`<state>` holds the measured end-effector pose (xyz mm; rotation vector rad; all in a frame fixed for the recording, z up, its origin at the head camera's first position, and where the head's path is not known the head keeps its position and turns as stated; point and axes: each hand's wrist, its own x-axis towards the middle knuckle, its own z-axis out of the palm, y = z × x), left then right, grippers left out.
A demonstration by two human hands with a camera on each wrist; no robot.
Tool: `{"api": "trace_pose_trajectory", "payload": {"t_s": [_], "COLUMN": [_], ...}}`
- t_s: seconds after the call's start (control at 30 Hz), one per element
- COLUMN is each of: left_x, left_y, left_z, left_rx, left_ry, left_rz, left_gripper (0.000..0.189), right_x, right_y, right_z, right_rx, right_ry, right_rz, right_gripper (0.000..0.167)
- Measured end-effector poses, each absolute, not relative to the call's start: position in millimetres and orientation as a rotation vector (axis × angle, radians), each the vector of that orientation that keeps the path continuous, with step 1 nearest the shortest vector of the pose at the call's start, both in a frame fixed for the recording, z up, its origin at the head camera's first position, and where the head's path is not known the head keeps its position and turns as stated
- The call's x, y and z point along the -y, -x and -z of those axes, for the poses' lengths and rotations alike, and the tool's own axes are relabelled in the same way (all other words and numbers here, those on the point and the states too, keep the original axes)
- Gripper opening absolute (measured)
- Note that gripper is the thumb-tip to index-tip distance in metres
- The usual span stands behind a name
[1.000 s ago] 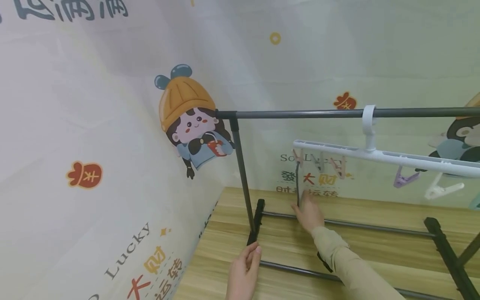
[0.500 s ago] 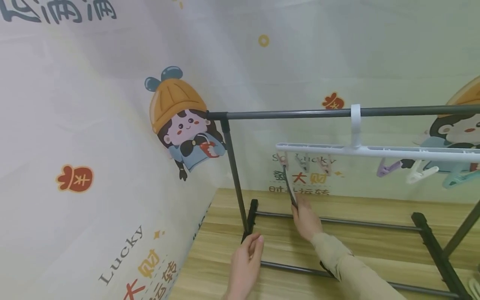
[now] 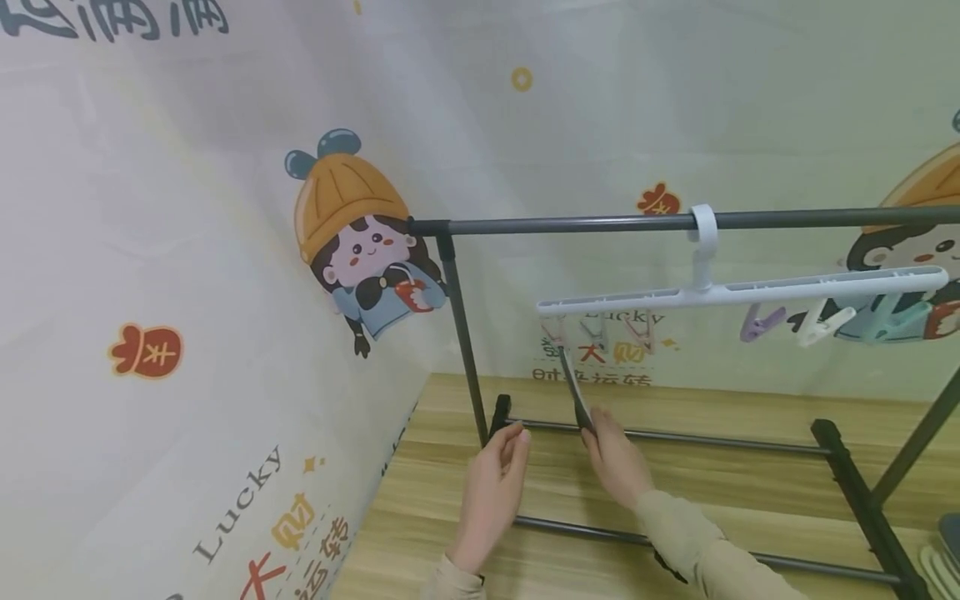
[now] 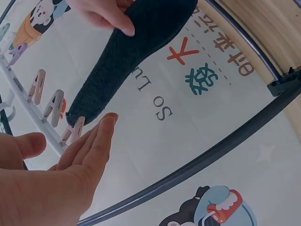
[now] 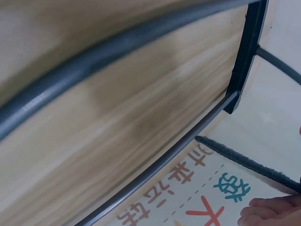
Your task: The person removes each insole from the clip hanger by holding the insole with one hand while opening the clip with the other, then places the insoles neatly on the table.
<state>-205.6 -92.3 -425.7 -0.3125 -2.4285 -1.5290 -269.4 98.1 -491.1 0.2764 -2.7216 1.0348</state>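
A dark fuzzy insole (image 4: 122, 66) hangs by its narrow end from a pale pink clip (image 4: 77, 127) at the left end of a white clip hanger (image 3: 622, 298). My right hand (image 3: 617, 458) pinches its edge near the wide lower end; the left wrist view shows the thumb overlapping the insole. Only a few fingertips (image 5: 268, 210) appear at the corner of the right wrist view. My left hand (image 3: 491, 483) is held up to the left of the insole, holding nothing, fingers together and gently bent. Its fingertips overlap the clip area in the left wrist view.
The hanger hooks over a dark rail (image 3: 585, 225) of a metal rack standing on a wood-grain surface (image 3: 420, 517). Several more pastel clips (image 3: 825, 322) hang along it. Low crossbars (image 3: 577, 528) run beneath my arms. A folded item (image 3: 941, 567) lies at the right edge.
The hanger's left end has dipped and its right end has risen. The insole has turned to slant toward my right hand, which stays at it. My left hand has moved up.
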Motion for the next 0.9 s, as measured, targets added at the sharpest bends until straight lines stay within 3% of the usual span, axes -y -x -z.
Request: {"api": "trace_pose_trajectory", "payload": {"t_s": [0.57, 0.9], "left_x": [70.4, 53.1], "left_y": [226.8, 227.6], "left_z": [399.0, 386.4], "left_rx": [2.452, 2.431], "left_ry": [0.431, 0.531], "left_rz": [1.503, 1.358], "left_gripper": [0.056, 0.050], "right_x": [-115.4, -125.4], "right_y": [234.7, 208.9], "right_z": [497.7, 504.9], "right_rx": [2.722, 2.650], "right_ry": [-0.315, -0.371], "right_rz": [-1.074, -1.068], "right_gripper": [0.046, 0.046]}}
